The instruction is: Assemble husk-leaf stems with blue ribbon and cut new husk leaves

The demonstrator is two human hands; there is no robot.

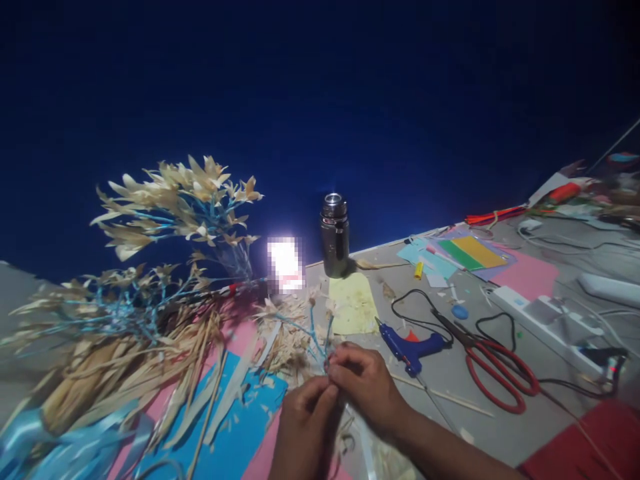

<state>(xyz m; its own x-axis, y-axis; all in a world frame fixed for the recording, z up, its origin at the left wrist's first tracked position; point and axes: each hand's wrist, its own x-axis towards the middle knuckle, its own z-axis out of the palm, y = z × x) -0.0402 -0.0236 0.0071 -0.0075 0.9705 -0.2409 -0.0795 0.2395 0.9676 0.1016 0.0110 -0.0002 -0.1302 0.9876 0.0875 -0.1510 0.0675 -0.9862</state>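
Observation:
Both hands meet at the front middle, fingers pinched close together. A blue-wrapped flower stem [313, 327] with forked twigs and pale dried-husk blooms rises from between them. My right hand [367, 383] is closed round its lower end, and my left hand [309, 420] pinches just below, at the same spot. The very bottom of the stem is hidden by the fingers. Right of the hands lies a blue glue gun [413, 347], beside large red-handled scissors [493, 363]. Husk scraps [287, 353] are heaped just behind the left hand.
Finished husk flowers [185, 207] stand in a vase at the back left, near a steel flask [334, 243]. Dried husks [115, 373] and blue ribbon [75, 443] cover the left. A white power strip [550, 333], its cables and coloured paper [473, 253] lie right.

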